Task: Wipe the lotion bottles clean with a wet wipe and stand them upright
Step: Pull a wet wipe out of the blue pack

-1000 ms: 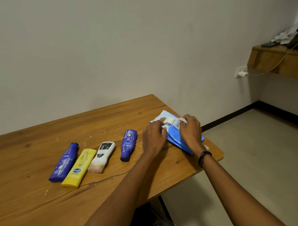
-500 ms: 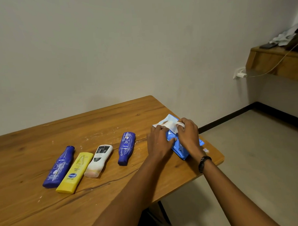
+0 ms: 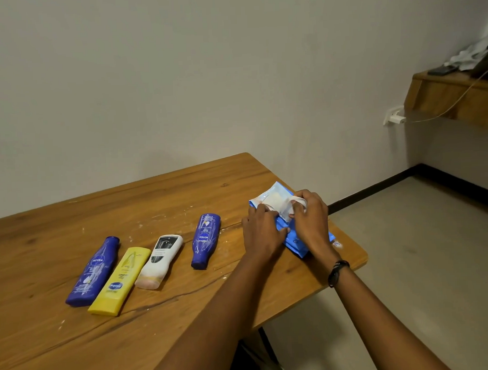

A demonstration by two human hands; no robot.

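Note:
Several lotion bottles lie flat on the wooden table [image 3: 76, 346]: a tall blue bottle [image 3: 94, 272], a yellow bottle [image 3: 120, 281], a white bottle [image 3: 159, 261] and a smaller blue bottle [image 3: 205, 240]. Near the table's right corner lies a blue wet-wipe pack [image 3: 294, 240] with its white flap [image 3: 275, 201] lifted. My left hand [image 3: 263, 234] presses down on the pack's left side. My right hand [image 3: 311, 223] pinches the flap's white edge at the pack's top. No wipe is visibly out of the pack.
White smears and specks dot the tabletop around the bottles. The table edge runs close behind my right wrist, with tiled floor [image 3: 422, 261] beyond. A wall shelf [image 3: 451, 97] with a cable and charger plug [image 3: 393, 118] sits at the far right.
The pack has been pulled in and bunched under both hands, and its white flap now stands lifted. The bottles have not moved on the table.

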